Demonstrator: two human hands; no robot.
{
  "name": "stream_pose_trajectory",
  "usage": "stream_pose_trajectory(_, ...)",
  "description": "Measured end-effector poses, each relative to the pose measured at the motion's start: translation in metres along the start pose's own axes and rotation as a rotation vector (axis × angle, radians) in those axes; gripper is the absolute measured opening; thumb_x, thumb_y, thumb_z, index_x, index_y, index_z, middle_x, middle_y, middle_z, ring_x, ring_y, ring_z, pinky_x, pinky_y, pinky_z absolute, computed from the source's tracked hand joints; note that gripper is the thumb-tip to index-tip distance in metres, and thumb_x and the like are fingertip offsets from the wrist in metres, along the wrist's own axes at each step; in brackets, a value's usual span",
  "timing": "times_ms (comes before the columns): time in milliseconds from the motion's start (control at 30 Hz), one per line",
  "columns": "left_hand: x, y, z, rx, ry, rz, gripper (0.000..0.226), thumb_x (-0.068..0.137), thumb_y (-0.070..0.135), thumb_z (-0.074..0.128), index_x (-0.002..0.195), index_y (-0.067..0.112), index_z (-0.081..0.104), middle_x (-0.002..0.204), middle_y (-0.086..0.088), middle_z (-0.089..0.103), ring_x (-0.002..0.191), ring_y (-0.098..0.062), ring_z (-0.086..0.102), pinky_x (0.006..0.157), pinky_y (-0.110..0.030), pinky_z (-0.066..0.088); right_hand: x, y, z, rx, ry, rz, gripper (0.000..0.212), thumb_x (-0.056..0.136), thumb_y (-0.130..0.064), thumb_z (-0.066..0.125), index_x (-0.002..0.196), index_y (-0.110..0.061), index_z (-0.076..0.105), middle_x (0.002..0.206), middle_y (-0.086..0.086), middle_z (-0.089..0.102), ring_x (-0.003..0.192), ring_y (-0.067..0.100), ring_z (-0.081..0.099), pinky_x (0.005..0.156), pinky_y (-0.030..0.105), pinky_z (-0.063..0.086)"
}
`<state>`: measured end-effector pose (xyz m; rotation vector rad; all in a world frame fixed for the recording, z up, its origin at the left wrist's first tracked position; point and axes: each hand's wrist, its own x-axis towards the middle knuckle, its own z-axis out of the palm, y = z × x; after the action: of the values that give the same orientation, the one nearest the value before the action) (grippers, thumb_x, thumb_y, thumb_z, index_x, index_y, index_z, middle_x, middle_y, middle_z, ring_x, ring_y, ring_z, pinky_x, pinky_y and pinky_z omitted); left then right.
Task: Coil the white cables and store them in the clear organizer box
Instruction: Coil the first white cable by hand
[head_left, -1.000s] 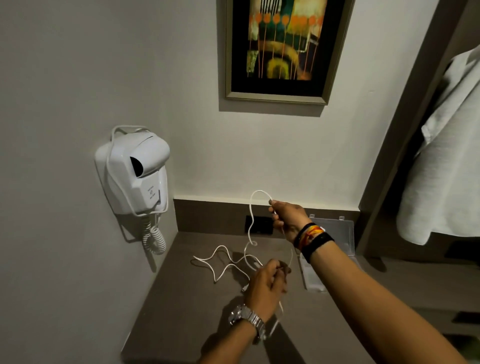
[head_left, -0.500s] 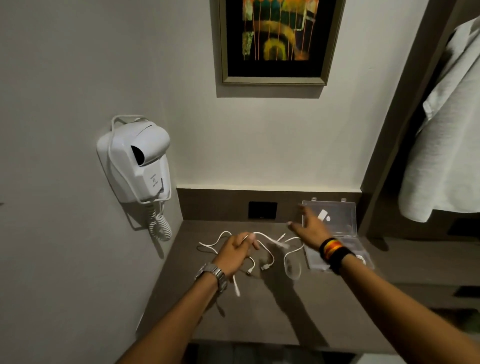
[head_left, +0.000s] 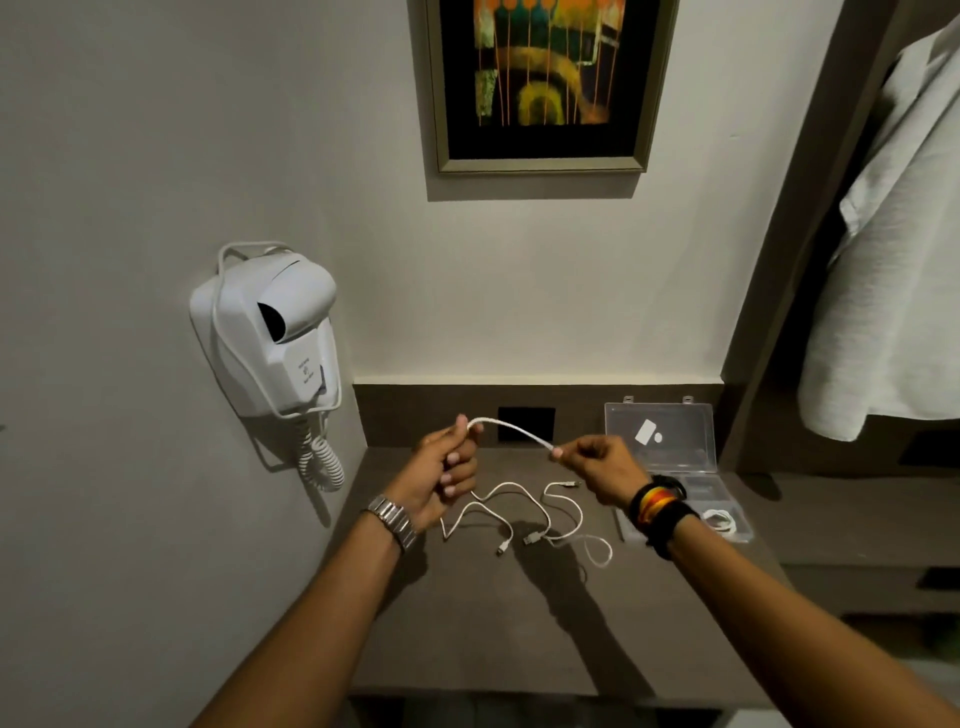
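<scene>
Left hand (head_left: 442, 470) and right hand (head_left: 597, 464) both pinch one white cable (head_left: 511, 429), stretched between them above the desk (head_left: 493, 623); more white cables (head_left: 535, 514) lie loose below; clear organizer box (head_left: 670, 462) sits open at right, one coiled cable (head_left: 719, 519) inside

A white wall-mounted hair dryer (head_left: 270, 332) with a coiled cord (head_left: 322, 460) hangs on the left wall. A framed abstract painting (head_left: 543, 78) hangs above the brown bench (head_left: 467, 623). A black wall socket (head_left: 525, 423) sits in the backsplash. A pale garment (head_left: 893, 270) hangs at right.
</scene>
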<state>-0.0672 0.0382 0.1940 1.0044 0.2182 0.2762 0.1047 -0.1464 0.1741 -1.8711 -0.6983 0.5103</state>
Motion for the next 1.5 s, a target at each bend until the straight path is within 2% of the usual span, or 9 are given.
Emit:
stream_pose_trajectory(100,0.008,0.013,0.013,-0.245,0.052,0.166,0.027,0.102,0.014,0.045,0.121,0.001,0.059,0.099,-0.007,0.071,0.077,-0.012,0.072,0.059,-0.019,0.057,-0.026,-0.01,0.031,-0.292,-0.286,-0.171,0.024,0.101,-0.036,0.062,0.091,-0.02,0.076,0.059,-0.011,0.056,0.052,0.004,0.048,0.053,0.021,0.042)
stream_pose_trajectory(200,0.014,0.02,0.015,-0.154,0.101,0.264,0.031,0.104,-0.001,0.037,0.132,-0.011,0.048,0.136,-0.028,0.057,0.126,-0.037,0.058,0.105,-0.042,0.047,-0.048,-0.032,0.047,-0.587,-0.404,-0.367,0.032,0.103,-0.041,0.053,0.109,-0.017,0.072,0.085,0.0,0.072,0.074,0.012,0.065,0.076,0.036,0.057)
stream_pose_trajectory(300,0.008,0.017,0.008,0.194,0.087,0.201,0.028,0.104,-0.002,0.039,0.128,-0.01,0.052,0.138,-0.027,0.057,0.13,-0.035,0.057,0.105,-0.039,0.051,-0.054,-0.068,0.026,-0.679,-0.339,-0.524,0.033,0.103,-0.04,0.054,0.126,-0.023,0.07,0.112,-0.005,0.078,0.089,0.001,0.069,0.085,0.025,0.058)
stream_pose_trajectory(467,-0.008,0.019,0.012,0.716,-0.188,0.051,0.027,0.104,0.009,0.046,0.125,0.004,0.063,0.126,-0.017,0.069,0.118,-0.025,0.067,0.103,-0.036,0.053,-0.028,-0.114,-0.017,-0.485,-0.215,-0.623,0.008,0.086,-0.028,0.08,0.091,-0.023,0.079,0.087,-0.007,0.081,0.08,0.002,0.076,0.077,0.034,0.063)
stream_pose_trajectory(667,-0.024,0.034,0.036,0.228,-0.535,-0.054,0.037,0.105,0.004,0.04,0.139,-0.01,0.045,0.141,-0.03,0.054,0.133,-0.043,0.052,0.108,-0.04,0.048,0.015,-0.104,-0.007,0.102,-0.118,-0.457,0.012,0.079,-0.011,0.086,0.087,-0.011,0.078,0.085,0.008,0.08,0.076,0.021,0.075,0.074,0.031,0.061)
stream_pose_trajectory(867,-0.026,0.048,0.028,-0.246,-0.19,0.16,0.038,0.103,-0.004,0.03,0.138,-0.011,0.043,0.144,-0.031,0.05,0.133,-0.039,0.054,0.112,-0.042,0.044,-0.013,-0.048,0.037,0.183,-0.165,-0.212,0.017,0.096,-0.02,0.07,0.086,-0.01,0.08,0.052,-0.008,0.064,0.042,0.004,0.039,0.04,0.012,0.031)
stream_pose_trajectory(1067,-0.024,0.038,-0.005,0.775,0.221,0.374,0.032,0.107,0.006,0.037,0.131,-0.003,0.055,0.139,-0.017,0.059,0.13,-0.031,0.057,0.106,-0.033,0.05,-0.058,-0.06,0.043,-0.394,-0.424,-0.425,0.035,0.1,-0.044,0.058,0.103,-0.014,0.077,0.072,0.0,0.07,0.06,0.011,0.062,0.059,0.024,0.053)
stream_pose_trajectory(1200,-0.03,0.012,-0.001,1.1,0.071,0.286,0.028,0.106,0.014,0.044,0.124,0.011,0.064,0.125,-0.006,0.07,0.116,-0.022,0.065,0.106,-0.045,0.048,-0.035,-0.101,0.019,-0.558,-0.117,-0.689,0.027,0.094,-0.044,0.067,0.087,-0.02,0.077,0.076,0.001,0.074,0.068,0.015,0.069,0.064,0.037,0.055)
stream_pose_trajectory(1500,-0.025,0.023,0.045,0.062,-0.025,0.235,0.032,0.105,0.001,0.029,0.115,-0.004,0.06,0.111,-0.029,0.07,0.11,-0.034,0.069,0.101,-0.038,0.054,0.002,-0.05,0.029,0.083,-0.125,-0.308,0.023,0.096,-0.015,0.07,0.075,-0.013,0.077,0.056,-0.01,0.063,0.047,-0.002,0.047,0.051,0.02,0.038)
